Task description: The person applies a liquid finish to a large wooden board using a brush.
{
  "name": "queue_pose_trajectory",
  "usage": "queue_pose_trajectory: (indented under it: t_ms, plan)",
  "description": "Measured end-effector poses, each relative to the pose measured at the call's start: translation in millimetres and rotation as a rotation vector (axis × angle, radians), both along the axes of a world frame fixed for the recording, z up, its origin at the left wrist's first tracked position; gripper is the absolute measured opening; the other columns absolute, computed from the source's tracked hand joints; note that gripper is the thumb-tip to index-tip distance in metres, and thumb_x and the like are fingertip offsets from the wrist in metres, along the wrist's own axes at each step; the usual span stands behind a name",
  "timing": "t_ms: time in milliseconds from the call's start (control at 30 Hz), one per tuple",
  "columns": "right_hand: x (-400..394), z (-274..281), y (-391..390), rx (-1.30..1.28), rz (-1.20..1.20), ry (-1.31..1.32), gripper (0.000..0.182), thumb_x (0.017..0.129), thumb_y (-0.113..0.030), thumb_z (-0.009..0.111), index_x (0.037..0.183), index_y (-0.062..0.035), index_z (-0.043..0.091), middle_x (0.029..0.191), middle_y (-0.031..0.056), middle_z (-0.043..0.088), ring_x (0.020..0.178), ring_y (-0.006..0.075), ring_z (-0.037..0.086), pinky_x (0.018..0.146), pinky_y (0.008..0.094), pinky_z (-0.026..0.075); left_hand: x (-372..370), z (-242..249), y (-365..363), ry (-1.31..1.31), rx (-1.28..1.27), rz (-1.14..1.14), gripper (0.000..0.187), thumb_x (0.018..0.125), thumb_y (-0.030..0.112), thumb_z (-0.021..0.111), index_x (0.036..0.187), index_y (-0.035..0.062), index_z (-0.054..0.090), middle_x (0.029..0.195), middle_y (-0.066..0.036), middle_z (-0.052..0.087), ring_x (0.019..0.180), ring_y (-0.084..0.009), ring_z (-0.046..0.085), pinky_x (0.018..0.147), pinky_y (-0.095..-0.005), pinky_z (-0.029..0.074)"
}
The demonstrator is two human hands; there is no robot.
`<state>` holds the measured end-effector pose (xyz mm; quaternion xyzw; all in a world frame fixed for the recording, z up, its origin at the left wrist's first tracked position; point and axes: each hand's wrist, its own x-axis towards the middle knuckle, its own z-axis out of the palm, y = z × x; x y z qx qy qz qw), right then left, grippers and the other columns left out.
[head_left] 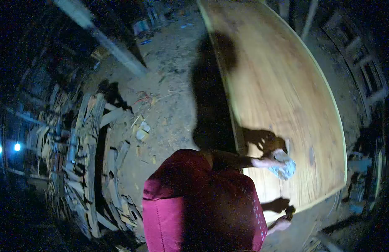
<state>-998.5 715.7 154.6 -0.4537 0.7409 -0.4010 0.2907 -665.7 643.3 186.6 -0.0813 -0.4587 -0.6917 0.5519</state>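
A long wooden panel [283,84] with visible grain and pale edges lies to my right. My left hand [264,162] reaches over its near part, closed on a crumpled bluish-white cloth or plastic wad [285,169] that appears to rest on the wood. Lower down, just past the panel's near end, my right hand [280,225] is closed around a small dark object [290,211]. What kind of object this is cannot be made out. Shadows of my head and arms fall across the ground and the panel.
Stacked scrap wood [91,155] fills the left side. A pole [106,42] slants down at the upper left. Small wood pieces [142,132] litter the dirt floor [169,92]. A framed wooden piece [369,75] stands at the far right. Surroundings are dark.
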Motion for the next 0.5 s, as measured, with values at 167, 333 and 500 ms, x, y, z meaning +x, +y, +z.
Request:
queue_pose_trajectory:
  t_ms: [167, 333, 500]
  plan:
    - [75.6, -31.3, -47.2, -0.063, 0.159, -0.127, 0.028, 0.082, 0.0, 0.045, 0.106, 0.001, 0.059, 0.094, 0.014, 0.062, 0.076, 0.0198, 0.059, 0.059, 0.028, 0.05, 75.9, 17.9, 8.2, -0.132, 0.023, 0.18, 0.042, 0.089, 0.028, 0.05, 0.123, 0.0033, 0.044, 0.119, -0.009, 0.054, 0.106, -0.0235, 0.053, 0.089, -0.0363, 0.044]
    - [123.7, -3.6, -59.9, -0.13, 0.264, -0.2, 0.028, 0.082, 0.0, 0.045, 0.106, 0.0012, 0.059, 0.094, 0.0141, 0.062, 0.076, 0.02, 0.059, 0.06, 0.0283, 0.05, 117.1, 68.5, 35.8, -0.2, 0.043, 0.309, 0.042, 0.089, 0.028, 0.05, 0.123, 0.0035, 0.044, 0.119, -0.009, 0.054, 0.106, -0.0233, 0.053, 0.089, -0.0364, 0.043]
    - [169.4, 56.1, -55.6, -0.19, 0.345, -0.226, 0.028, 0.082, 0.001, 0.044, 0.106, 0.0013, 0.059, 0.095, 0.0141, 0.062, 0.076, 0.0202, 0.059, 0.06, 0.0286, 0.05, 159.2, 126.6, 68.8, -0.215, 0.07, 0.41, 0.043, 0.089, 0.029, 0.05, 0.123, 0.0038, 0.044, 0.119, -0.009, 0.054, 0.107, -0.0232, 0.052, 0.089, -0.0365, 0.043]
